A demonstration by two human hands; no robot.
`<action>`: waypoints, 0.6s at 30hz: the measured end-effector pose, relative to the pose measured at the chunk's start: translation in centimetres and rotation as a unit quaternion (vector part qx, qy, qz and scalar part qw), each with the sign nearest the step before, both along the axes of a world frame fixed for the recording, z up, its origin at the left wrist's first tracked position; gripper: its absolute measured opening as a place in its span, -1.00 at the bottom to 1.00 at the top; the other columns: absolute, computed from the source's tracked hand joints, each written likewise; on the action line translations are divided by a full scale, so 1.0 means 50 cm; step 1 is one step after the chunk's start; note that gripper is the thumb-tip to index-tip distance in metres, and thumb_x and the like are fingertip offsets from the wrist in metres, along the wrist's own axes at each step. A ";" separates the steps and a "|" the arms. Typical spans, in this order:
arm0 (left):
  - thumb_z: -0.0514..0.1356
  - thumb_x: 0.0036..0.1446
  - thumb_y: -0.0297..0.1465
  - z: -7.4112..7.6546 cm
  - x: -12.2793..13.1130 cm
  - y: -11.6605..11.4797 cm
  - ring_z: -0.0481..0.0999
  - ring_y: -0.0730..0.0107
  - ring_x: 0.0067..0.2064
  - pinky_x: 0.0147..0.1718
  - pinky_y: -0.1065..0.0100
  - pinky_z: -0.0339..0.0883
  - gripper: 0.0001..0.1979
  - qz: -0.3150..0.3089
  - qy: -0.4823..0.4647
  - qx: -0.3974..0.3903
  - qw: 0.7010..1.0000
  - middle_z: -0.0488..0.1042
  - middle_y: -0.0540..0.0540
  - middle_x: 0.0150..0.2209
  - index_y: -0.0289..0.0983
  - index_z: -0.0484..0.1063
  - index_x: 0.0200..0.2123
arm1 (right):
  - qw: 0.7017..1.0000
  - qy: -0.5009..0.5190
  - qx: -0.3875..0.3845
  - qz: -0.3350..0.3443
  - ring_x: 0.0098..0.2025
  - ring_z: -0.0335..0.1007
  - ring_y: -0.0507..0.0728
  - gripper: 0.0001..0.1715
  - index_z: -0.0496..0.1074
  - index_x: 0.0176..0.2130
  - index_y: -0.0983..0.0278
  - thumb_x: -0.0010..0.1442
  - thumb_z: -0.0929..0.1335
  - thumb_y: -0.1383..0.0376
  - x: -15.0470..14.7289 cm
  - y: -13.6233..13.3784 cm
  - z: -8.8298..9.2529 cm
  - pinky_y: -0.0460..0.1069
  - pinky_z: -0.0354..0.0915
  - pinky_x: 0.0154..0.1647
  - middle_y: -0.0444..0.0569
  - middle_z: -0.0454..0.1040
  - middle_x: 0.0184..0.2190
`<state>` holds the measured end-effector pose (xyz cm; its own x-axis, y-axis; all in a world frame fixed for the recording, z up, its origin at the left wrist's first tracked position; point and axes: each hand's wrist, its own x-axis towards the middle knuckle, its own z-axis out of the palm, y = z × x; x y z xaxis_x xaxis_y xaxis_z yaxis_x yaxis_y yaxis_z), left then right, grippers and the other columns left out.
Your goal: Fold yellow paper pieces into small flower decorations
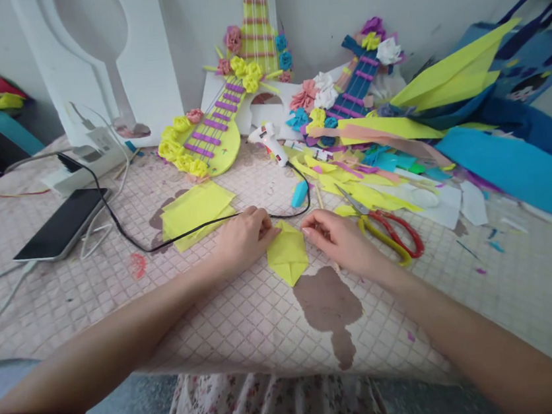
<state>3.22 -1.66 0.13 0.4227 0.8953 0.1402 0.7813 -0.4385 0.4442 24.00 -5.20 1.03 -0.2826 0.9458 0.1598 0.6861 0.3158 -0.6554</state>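
A small sheet of yellow crepe paper (288,259), folded with its corners turned in, lies on the table in front of me. My left hand (246,238) has curled fingers, with thumb and fingertip pinching the paper's upper left edge. At the upper right corner, the bent fingers of my right hand (335,235) pinch the paper's edge. A stack of yellow paper squares (197,211) sits just beyond my left hand. Scissors (382,225) with red and yellow handles rest to the right of my right hand.
Behind my hands lies a white glue gun (271,144); its black cord (130,240) runs past my left hand. A tablet (63,224) and power strip (84,164) are at left. Decorated paper guitars (220,130) stand at the back; paper scraps (373,186) spread at right.
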 end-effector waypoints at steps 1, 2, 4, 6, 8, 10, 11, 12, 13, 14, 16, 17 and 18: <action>0.15 0.12 -0.31 -0.002 0.000 0.001 0.38 0.42 -0.38 -0.44 0.39 0.16 -0.85 -0.012 -0.005 0.001 1.000 0.42 -0.07 -0.32 -0.29 0.36 -0.36 | 1.000 0.000 0.002 -0.004 -0.38 0.32 0.06 -0.87 0.35 -0.26 0.25 0.23 0.24 0.28 -0.001 0.001 -0.002 -0.04 0.24 -0.40 -0.07 0.43 -0.37; 0.17 0.09 -0.35 -0.004 -0.001 0.002 0.38 0.42 -0.38 -0.43 0.40 0.16 -0.89 -0.024 -0.012 0.000 1.000 0.41 -0.06 -0.33 -0.29 0.36 -0.37 | 1.000 0.000 0.004 -0.009 -0.38 0.32 0.06 -0.86 0.36 -0.25 0.25 0.24 0.24 0.27 -0.002 0.002 -0.004 -0.04 0.25 -0.39 -0.07 0.43 -0.37; 0.18 0.06 -0.40 -0.004 -0.003 0.003 0.36 0.45 -0.39 -0.44 0.41 0.17 -0.92 -0.043 -0.040 -0.010 0.998 0.40 -0.05 -0.36 -0.30 0.36 -0.40 | 1.000 0.005 -0.002 -0.022 -0.39 0.32 0.06 -0.83 0.36 -0.21 0.26 0.24 0.25 0.24 -0.003 0.003 -0.005 -0.03 0.26 -0.38 -0.06 0.43 -0.36; 0.18 0.06 -0.39 -0.001 -0.006 0.005 0.34 0.48 -0.42 -0.45 0.42 0.18 -0.91 -0.056 -0.085 -0.036 0.994 0.39 -0.03 -0.39 -0.30 0.36 -0.41 | 0.999 0.018 -0.017 -0.028 -0.39 0.33 0.06 -0.80 0.35 -0.18 0.27 0.22 0.27 0.22 -0.003 0.006 -0.004 -0.02 0.28 -0.37 -0.04 0.44 -0.34; 0.19 0.07 -0.36 0.005 -0.007 0.006 0.34 0.50 -0.44 -0.46 0.43 0.20 -0.88 -0.066 -0.137 -0.087 0.984 0.39 -0.02 -0.43 -0.31 0.36 -0.40 | 0.998 0.043 -0.043 -0.015 -0.40 0.33 0.05 -0.77 0.35 -0.16 0.27 0.18 0.31 0.21 -0.002 0.008 -0.002 -0.01 0.30 -0.37 -0.03 0.45 -0.30; 0.19 0.08 -0.31 0.013 -0.007 0.006 0.35 0.51 -0.46 -0.48 0.44 0.21 -0.83 -0.083 -0.199 -0.160 0.963 0.40 -0.01 -0.47 -0.32 0.35 -0.39 | 0.994 0.081 -0.073 0.006 -0.41 0.32 0.04 -0.80 0.35 -0.23 0.26 0.15 0.33 0.20 -0.002 0.009 0.001 -0.02 0.30 -0.37 -0.06 0.45 -0.32; 0.19 0.09 -0.28 0.018 -0.007 0.005 0.36 0.51 -0.46 -0.48 0.44 0.22 -0.80 -0.092 -0.236 -0.201 0.946 0.40 -0.01 -0.47 -0.32 0.33 -0.38 | 0.990 0.108 -0.088 0.012 -0.42 0.31 0.03 -0.82 0.35 -0.27 0.26 0.15 0.34 0.20 -0.003 0.008 0.003 -0.03 0.30 -0.37 -0.08 0.44 -0.35; 0.18 0.10 -0.26 0.022 -0.006 0.004 0.38 0.50 -0.44 -0.47 0.44 0.24 -0.78 -0.100 -0.275 -0.243 0.925 0.42 -0.02 -0.45 -0.32 0.32 -0.36 | 0.985 0.141 -0.102 0.014 -0.43 0.29 0.02 -0.82 0.34 -0.32 0.26 0.14 0.34 0.19 -0.004 0.007 0.004 -0.04 0.28 -0.39 -0.11 0.41 -0.39; 0.18 0.10 -0.24 0.026 -0.005 0.002 0.41 0.49 -0.41 -0.45 0.44 0.27 -0.76 -0.107 -0.311 -0.283 0.901 0.44 -0.04 -0.42 -0.32 0.31 -0.31 | 0.977 0.178 -0.116 0.008 -0.46 0.27 0.00 -0.81 0.33 -0.35 0.25 0.14 0.34 0.17 -0.006 0.006 0.005 -0.06 0.26 -0.43 -0.14 0.38 -0.43; 0.19 0.08 -0.23 0.029 -0.004 0.001 0.43 0.48 -0.38 -0.43 0.43 0.30 -0.72 -0.116 -0.337 -0.319 0.878 0.46 -0.06 -0.37 -0.32 0.29 -0.27 | 0.968 0.217 -0.128 -0.005 -0.50 0.22 -0.02 -0.79 0.31 -0.36 0.25 0.14 0.34 0.15 -0.007 0.004 0.005 -0.08 0.22 -0.50 -0.17 0.33 -0.47; 0.27 0.00 -0.25 0.029 -0.003 -0.001 0.47 0.43 -0.32 -0.39 0.41 0.34 -0.62 -0.138 -0.347 -0.369 0.851 0.48 -0.09 -0.30 -0.32 0.26 -0.18 | 0.946 0.286 -0.151 -0.036 -0.58 0.10 -0.05 -0.75 0.28 -0.35 0.23 0.12 0.35 0.12 -0.010 0.000 0.007 -0.12 0.10 -0.62 -0.23 0.23 -0.55; 0.31 -0.05 -0.27 0.027 -0.004 -0.001 0.47 0.42 -0.31 -0.38 0.40 0.35 -0.58 -0.148 -0.340 -0.381 0.847 0.48 -0.09 -0.28 -0.32 0.26 -0.17 | 0.937 0.307 -0.159 -0.045 -0.60 0.05 -0.06 -0.74 0.26 -0.35 0.22 0.13 0.35 0.11 -0.010 -0.001 0.009 -0.13 0.05 -0.65 -0.26 0.18 -0.58; 0.33 -0.08 -0.28 0.023 -0.005 0.001 0.47 0.41 -0.31 -0.37 0.39 0.35 -0.56 -0.157 -0.329 -0.384 0.848 0.48 -0.08 -0.28 -0.32 0.26 -0.17 | 0.934 0.315 -0.163 -0.048 -0.62 0.03 -0.06 -0.73 0.25 -0.34 0.22 0.13 0.35 0.09 -0.007 -0.001 0.010 -0.13 0.02 -0.67 -0.27 0.15 -0.60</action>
